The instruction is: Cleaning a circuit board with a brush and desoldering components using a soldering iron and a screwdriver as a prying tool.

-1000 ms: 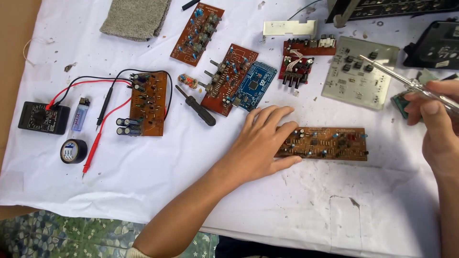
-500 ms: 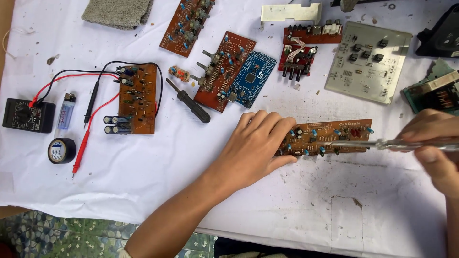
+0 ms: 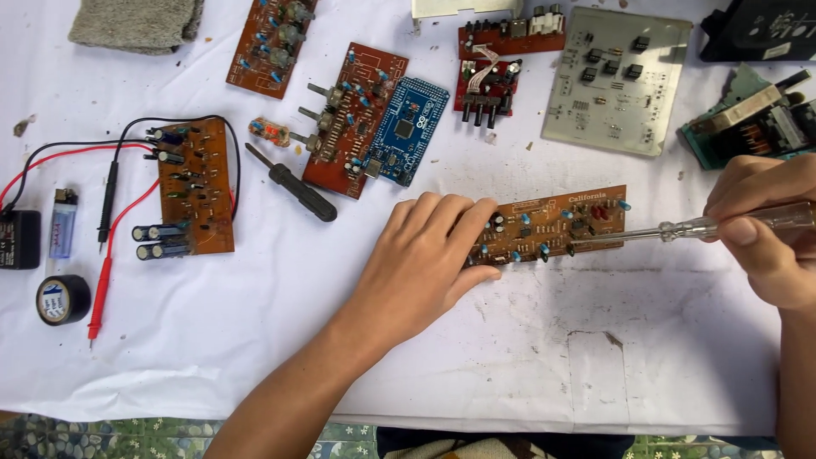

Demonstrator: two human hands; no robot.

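Left hand (image 3: pixel 425 255) pins brown board (image 3: pixel 557 225); right hand (image 3: pixel 765 229) apparently touches screwdriver (image 3: pixel 671 229) to it.

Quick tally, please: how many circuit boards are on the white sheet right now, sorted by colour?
Brown boards: 4
Red boards: 2
Blue board: 1
Grey board: 1
Green board: 1
Total: 9
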